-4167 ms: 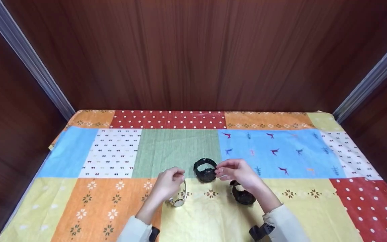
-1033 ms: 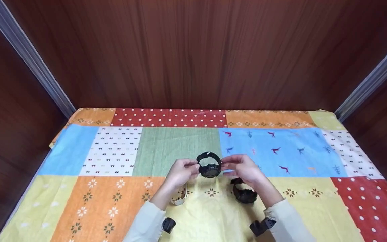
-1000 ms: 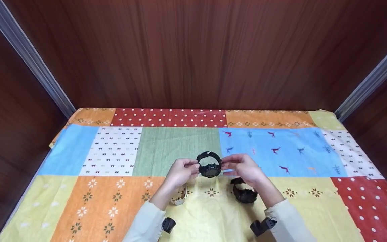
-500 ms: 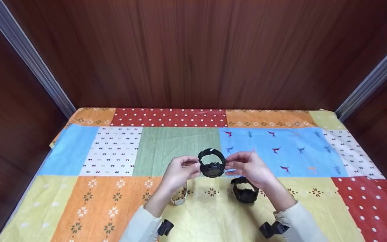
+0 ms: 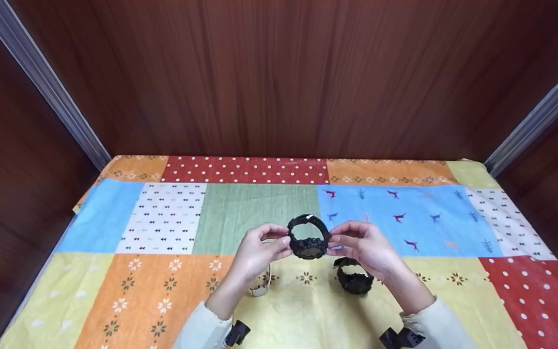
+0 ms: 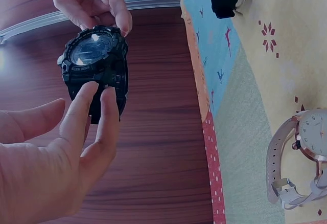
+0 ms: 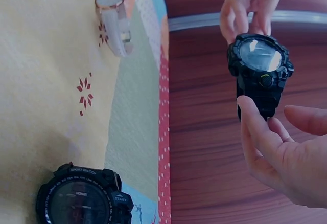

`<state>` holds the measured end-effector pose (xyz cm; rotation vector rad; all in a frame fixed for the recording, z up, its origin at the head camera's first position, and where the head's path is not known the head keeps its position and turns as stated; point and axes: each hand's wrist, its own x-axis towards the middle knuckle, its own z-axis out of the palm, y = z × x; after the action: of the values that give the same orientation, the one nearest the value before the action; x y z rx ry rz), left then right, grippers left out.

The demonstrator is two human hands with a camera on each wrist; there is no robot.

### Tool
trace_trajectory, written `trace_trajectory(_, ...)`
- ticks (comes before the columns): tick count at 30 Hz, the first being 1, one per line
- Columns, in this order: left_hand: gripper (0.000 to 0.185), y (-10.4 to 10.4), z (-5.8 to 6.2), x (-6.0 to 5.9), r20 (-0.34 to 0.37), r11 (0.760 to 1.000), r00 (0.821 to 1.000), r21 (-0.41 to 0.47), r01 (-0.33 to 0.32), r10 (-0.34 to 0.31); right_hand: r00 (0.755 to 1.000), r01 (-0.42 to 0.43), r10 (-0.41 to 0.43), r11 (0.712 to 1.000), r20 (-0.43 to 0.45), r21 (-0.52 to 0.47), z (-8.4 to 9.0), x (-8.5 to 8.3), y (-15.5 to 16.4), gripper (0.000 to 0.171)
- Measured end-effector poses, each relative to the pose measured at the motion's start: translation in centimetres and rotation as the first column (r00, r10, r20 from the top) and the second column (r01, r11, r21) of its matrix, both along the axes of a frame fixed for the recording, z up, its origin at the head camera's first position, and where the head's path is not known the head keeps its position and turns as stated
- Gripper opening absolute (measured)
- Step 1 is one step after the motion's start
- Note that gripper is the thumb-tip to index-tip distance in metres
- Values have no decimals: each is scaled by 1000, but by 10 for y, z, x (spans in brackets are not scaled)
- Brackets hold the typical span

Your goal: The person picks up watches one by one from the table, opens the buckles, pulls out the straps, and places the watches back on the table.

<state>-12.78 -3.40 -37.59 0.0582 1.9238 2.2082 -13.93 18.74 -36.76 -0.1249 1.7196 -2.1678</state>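
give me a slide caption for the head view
Both hands, left hand and right hand, hold a black watch above the patchwork cloth.

- The second black watch (image 7: 82,197), lying on the patchwork cloth (image 7: 46,81), carries "SMART WATCH" in small letters on the upper bezel in the right wrist view.
- Its lower right bezel reads "START".
- Small print below the dial glass is too small to make out.
- The held black watch (image 6: 96,60) bears bezel lettering too blurred to read.
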Motion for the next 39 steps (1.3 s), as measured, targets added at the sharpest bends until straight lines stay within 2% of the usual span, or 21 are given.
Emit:
trace_trajectory(8, 24, 2, -4, -2, -25, 1000, 1000, 29, 11, -10, 1000, -3, 3, 999, -1, -44, -2, 1, 3, 14)
trace_trajectory(17, 23, 5, -9, -5, -6, 1000, 1000, -11, -3, 3, 1000, 8, -9, 1000, -27, -27, -8, 1, 3, 13)
trace_trajectory(24, 19, 9, -14, -5, -48, 997, 999, -76, -12, 8, 997, 27, -25, 999, -73, 24, -14, 0, 2, 14)
trace_trajectory(30, 18, 11, -17, -4, -45, 996, 999, -84, -19, 15, 994, 47, -37, 994, -103, 96, -18, 1, 0, 14)
trace_trajectory(35, 26, 13, -18, -4, -66, 997, 997, -61, -42, 38, 984, 85, -50, 976, -171, 203, -18, 2, -1, 15)
trace_trajectory(39, 33, 13, -17, -3, -78, 998, 997, -47, -30, 27, 973, 131, -72, 955, -220, 265, -17, 2, 0, 15)
